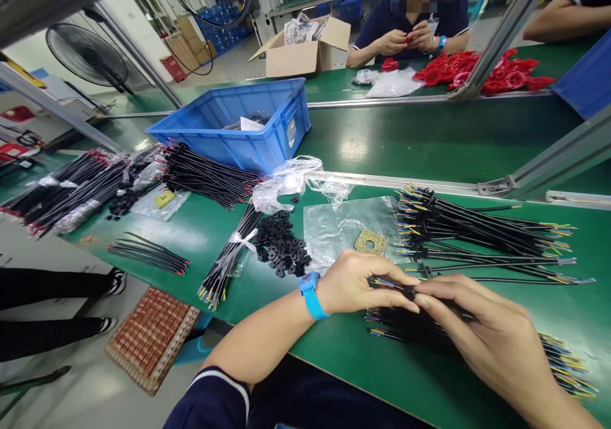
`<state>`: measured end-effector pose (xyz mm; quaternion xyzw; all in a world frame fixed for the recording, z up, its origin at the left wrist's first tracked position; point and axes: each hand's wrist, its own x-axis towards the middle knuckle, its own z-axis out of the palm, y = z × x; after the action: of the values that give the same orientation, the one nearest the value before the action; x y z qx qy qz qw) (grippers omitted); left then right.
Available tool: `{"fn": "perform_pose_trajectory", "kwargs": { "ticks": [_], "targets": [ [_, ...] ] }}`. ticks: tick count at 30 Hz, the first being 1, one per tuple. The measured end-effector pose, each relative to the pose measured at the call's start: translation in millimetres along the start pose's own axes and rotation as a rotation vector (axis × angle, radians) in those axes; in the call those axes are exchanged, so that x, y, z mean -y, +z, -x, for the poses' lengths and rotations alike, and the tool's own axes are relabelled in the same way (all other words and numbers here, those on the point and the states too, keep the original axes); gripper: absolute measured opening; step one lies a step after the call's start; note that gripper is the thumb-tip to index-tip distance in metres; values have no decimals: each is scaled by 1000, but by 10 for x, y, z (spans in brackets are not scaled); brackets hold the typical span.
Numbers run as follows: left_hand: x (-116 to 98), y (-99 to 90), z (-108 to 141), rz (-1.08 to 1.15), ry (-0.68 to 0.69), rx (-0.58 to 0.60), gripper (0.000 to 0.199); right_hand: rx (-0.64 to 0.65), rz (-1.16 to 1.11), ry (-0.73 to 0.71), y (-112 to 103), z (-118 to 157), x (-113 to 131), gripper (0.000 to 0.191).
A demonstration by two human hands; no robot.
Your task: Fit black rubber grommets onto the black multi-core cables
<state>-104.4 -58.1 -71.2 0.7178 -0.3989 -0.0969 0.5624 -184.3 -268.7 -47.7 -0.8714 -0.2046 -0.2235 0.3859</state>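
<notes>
My left hand (356,281), with a blue strap at the wrist, pinches a black cable (394,283) near its coloured wire ends. A small black clip (409,291) sits on this cable, between the fingertips of both hands. My right hand (482,317) closes on the same cable from the other side, and its fingers hide the rest of it. Below the hands lies a bunch of black cables (401,328) with coloured ends. Another pile of cables (487,225), with black clips near one end, lies just beyond. Loose black clips (282,244) are heaped to the left.
A clear plastic bag (329,225) bears a tan perforated sponge (371,242). A blue bin (229,114) stands behind cable bundles (210,174). A metal rail (405,179) crosses the bench. Opposite, a person handles red parts (449,69) beside a cardboard box (293,60).
</notes>
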Motion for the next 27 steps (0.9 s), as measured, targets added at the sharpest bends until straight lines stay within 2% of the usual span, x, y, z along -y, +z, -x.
{"fn": "perform_pose_trajectory", "kwargs": {
  "ticks": [3, 5, 8, 12, 15, 18, 21, 24, 27],
  "targets": [
    [-42, -35, -13, 153, -62, -23, 49, -47, 148, -101, -21, 16, -27, 7],
    [-66, -65, -17, 177, -68, -38, 42, -58, 204, -144, -26, 19, -29, 7],
    [-77, -94, -15, 69, 6, -64, 24, -57, 203, -174, -30, 4, -12, 6],
    [-33, -80, -2, 4, 125, -72, 21, -20, 86, -111, -38, -32, 30, 9],
    [7, -59, 9, -9, 166, -55, 23, 16, -7, -42, -39, -44, 46, 11],
    [7, -61, 10, -36, 125, -35, 24, 26, -14, -40, -38, -39, 30, 12],
    [-40, -114, -2, -37, 57, -19, 31, -19, 79, -123, -57, -23, -7, 11],
    [-88, -216, -19, 37, 60, -120, 45, -57, 163, -148, -101, -4, -43, 10],
    [-87, -325, -30, 87, 37, -305, 43, -48, 166, -97, -140, 7, -56, 9]
  ]
}}
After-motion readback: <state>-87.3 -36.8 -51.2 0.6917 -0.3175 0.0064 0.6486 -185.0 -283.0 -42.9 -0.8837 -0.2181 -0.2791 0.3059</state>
